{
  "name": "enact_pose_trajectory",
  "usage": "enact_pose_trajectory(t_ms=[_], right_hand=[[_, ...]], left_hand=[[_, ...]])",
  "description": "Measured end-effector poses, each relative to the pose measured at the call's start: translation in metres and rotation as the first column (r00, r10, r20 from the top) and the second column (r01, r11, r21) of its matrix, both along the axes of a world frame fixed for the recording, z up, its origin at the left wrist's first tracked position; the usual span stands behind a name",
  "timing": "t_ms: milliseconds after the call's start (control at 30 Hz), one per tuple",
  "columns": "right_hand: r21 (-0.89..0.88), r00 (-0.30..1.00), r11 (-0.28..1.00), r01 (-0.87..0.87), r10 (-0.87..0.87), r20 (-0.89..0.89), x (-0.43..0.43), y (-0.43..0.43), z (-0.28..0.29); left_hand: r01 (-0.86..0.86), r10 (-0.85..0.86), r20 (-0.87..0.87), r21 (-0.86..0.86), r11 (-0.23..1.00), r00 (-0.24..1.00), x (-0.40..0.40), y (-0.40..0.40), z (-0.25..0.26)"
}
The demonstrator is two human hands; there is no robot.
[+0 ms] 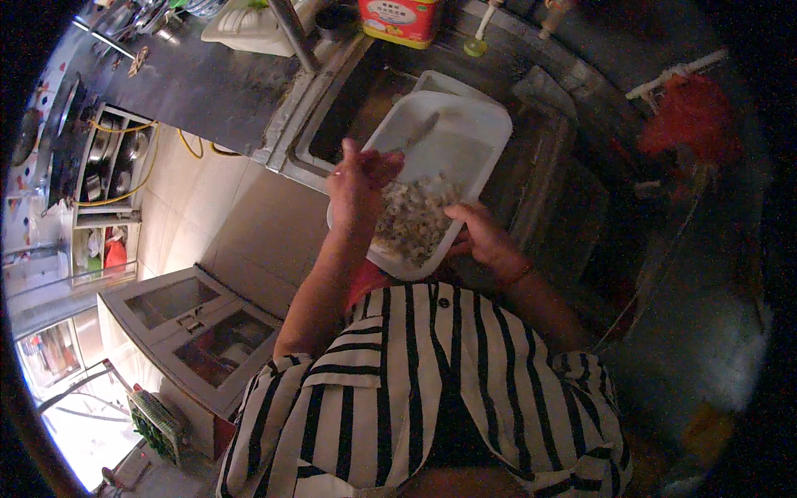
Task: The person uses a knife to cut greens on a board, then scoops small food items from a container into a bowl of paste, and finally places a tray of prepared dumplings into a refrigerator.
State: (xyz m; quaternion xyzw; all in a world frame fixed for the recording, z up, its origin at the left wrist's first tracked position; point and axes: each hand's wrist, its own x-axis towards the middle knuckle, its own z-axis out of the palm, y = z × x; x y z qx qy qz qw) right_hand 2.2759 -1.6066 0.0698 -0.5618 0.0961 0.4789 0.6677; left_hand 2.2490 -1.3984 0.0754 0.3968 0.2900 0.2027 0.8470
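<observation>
A white plastic tub (492,143) is tilted in front of my striped shirt, over the near side of the sink. Small grey-brown pieces of food (414,221), too blurred to name, lie heaped at its near end, with cloudy liquid farther up. My right hand (489,239) grips the tub's right rim, thumb over the edge and fingers partly hidden beneath. My left hand (364,183) is over the left rim with its fingers curled; whether it holds anything is unclear. A dark, elongated shape (423,129) shows in the tub beyond those fingers.
Behind the tub is another pale container (436,79) in the dark sink (324,134). A red and yellow detergent container (398,22) stands at the sink's back edge. A white basin (240,28) rests on the left counter (193,81). A red mesh bag (691,118) hangs at right.
</observation>
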Motion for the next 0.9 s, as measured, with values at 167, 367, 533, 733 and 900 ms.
enact_pose_trajectory(t_ms=[167,367,533,733,900], right_hand=[[0.003,0.998,0.999,-0.053,0.052,0.030,0.007,-0.005,-0.015],[0.012,0.989,0.997,-0.076,0.074,0.126,0.012,-0.018,-0.040],[0.162,0.968,0.981,-0.109,0.067,0.242,0.019,-0.018,-0.039],[0.003,0.996,1.000,-0.007,0.007,-0.085,0.020,-0.014,-0.019],[0.048,0.993,0.995,-0.083,0.078,0.094,0.015,-0.008,-0.016]], left_hand=[[-0.101,0.081,-0.119,-0.168,0.981,0.990,0.016,0.001,-0.029],[-0.106,0.105,0.152,-0.002,0.994,0.983,0.028,0.023,0.039],[-0.169,0.165,0.144,0.015,0.986,0.976,0.048,0.035,0.020],[0.017,-0.020,0.012,0.187,0.982,1.000,0.006,0.007,0.020],[-0.033,0.032,-0.054,-0.018,0.999,0.998,0.006,-0.009,-0.031]])
